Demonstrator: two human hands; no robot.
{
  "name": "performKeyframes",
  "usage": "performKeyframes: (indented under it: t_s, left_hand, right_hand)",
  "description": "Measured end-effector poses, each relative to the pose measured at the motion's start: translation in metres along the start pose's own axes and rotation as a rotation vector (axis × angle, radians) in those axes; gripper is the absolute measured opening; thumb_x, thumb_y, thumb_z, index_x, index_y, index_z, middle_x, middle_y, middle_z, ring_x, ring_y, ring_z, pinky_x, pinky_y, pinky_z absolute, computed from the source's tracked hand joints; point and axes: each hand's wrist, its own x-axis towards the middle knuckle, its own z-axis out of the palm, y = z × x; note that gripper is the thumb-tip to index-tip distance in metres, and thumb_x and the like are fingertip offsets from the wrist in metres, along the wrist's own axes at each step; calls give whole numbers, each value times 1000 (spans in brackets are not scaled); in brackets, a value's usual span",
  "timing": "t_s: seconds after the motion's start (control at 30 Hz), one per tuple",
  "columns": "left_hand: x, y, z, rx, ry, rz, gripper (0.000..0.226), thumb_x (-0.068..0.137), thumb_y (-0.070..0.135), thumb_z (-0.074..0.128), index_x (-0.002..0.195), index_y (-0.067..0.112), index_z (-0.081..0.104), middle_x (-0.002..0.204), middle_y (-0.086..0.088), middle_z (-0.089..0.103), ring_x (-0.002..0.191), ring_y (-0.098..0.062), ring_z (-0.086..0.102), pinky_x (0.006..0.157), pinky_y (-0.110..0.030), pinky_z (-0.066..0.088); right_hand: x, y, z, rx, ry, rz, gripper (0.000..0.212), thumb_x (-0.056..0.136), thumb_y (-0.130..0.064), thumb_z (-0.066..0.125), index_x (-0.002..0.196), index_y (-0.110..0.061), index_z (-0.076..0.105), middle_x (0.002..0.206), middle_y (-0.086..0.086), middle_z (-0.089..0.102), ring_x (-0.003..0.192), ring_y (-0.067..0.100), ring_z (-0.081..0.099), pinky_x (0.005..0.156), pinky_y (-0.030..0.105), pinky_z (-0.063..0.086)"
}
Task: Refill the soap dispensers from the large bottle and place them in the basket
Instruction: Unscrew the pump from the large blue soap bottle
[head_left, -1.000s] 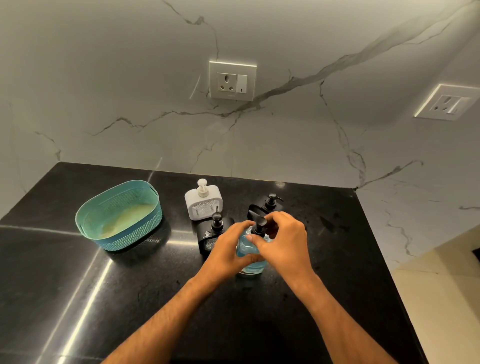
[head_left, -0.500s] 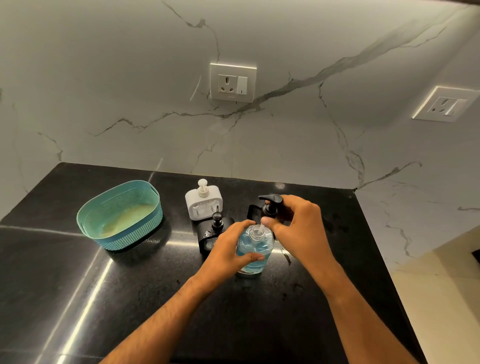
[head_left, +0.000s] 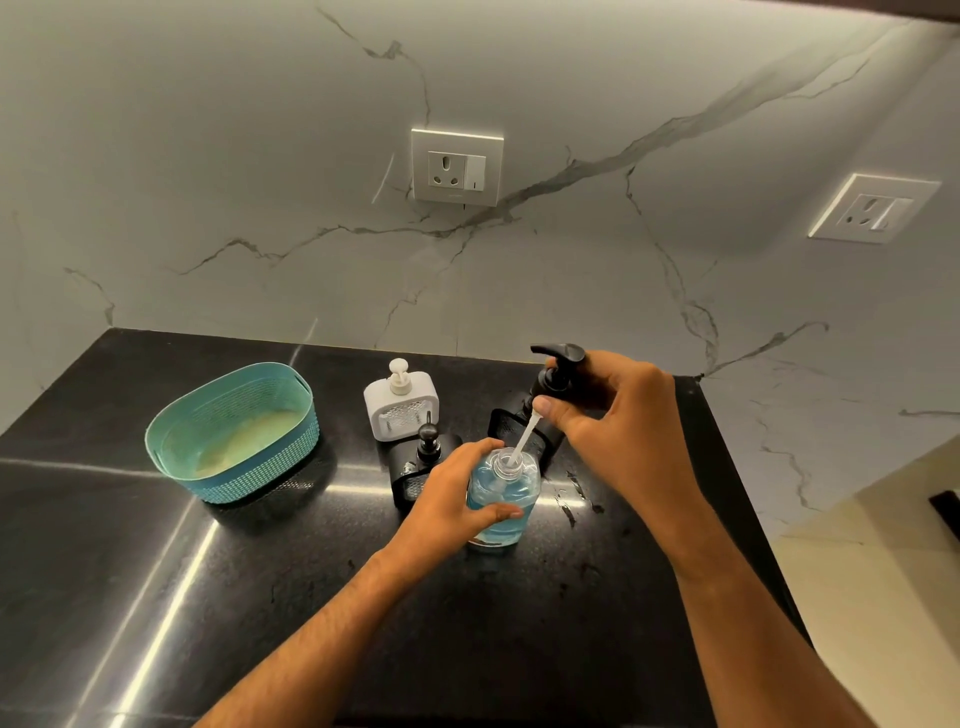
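Basket (head_left: 234, 436) sits unmoved at 9 o'clock, with 3 dispensers around 12. Left hand (head_left: 447, 499) still wraps the large bottle (head_left: 501, 499) at centre. Right hand (head_left: 618, 431), at 2 o'clock, pinches the black pump (head_left: 558, 364), now lifted higher than 0.5 s ago; its tube (head_left: 522, 439) still dips into the neck.

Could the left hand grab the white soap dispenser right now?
Probably not yet: the left hand holds the blue bottle. Once free, the white dispenser stands uncovered just beyond it, past the black dispenser.
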Motion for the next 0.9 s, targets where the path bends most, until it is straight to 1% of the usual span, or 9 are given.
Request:
performKeyframes:
  t_s: [0.1,0.23,0.37,0.43,0.53,0.7,0.77,0.9]
  left_hand:
    - [0,1,0,-2,-3,1,76,77,40,89,141,36,48,131,23,56,125,3,55,110,-32,49]
    - [0,2,0,-6,-1,1,77,76,38,90,142,33,49,131,20,57,124,2,55,109,-30,50]
    - [0,2,-1,-1,-4,-2,78,76,38,91,142,30,50,131,18,58,124,0,56,109,-30,49]
    - [1,3,-1,0,-3,-3,79,75,38,91,142,28,50,132,15,59,124,-1,56,109,-31,49]
    - [2,3,-1,11,-11,-16,83,74,41,91,144,26,49,134,13,58,125,-3,56,110,-33,49]
    - [5,0,0,30,-45,-39,98,68,42,95,149,22,44,141,9,57,131,-11,55,113,-41,48]
    - [6,0,1,22,-37,-47,95,67,40,96,146,23,47,137,10,60,128,-11,57,111,-42,50]
    - [7,1,1,-13,-2,-45,84,66,37,97,137,24,55,125,14,65,118,-6,62,104,-40,54]
  right_hand:
    - [0,-5,-6,2,27,-7,35,78,-19,88,110,-12,77,102,-1,77,89,6,72,82,10,54]
    - [1,-13,-13,-4,63,-16,33,78,-20,88,109,-13,77,100,-2,78,88,7,73,81,16,57]
    - [1,-16,-18,-6,83,-16,33,79,-21,87,109,-14,77,100,-2,77,87,7,72,81,13,56]
    - [0,-16,-18,-15,86,-12,33,80,-22,87,110,-13,77,101,-1,77,88,9,73,82,17,57]
    - [-1,-17,-19,-20,95,-9,34,80,-22,87,110,-12,77,101,1,78,88,10,73,83,20,58]
    - [-1,-18,-19,-25,105,-15,33,80,-22,87,110,-12,77,101,1,78,88,10,73,83,19,58]
    - [-2,-18,-20,-20,106,-8,32,80,-22,87,109,-12,77,101,0,78,89,10,73,83,18,58]
    - [-4,-15,-22,-23,112,-2,32,80,-23,86,109,-13,77,100,-1,78,89,8,72,82,16,57]
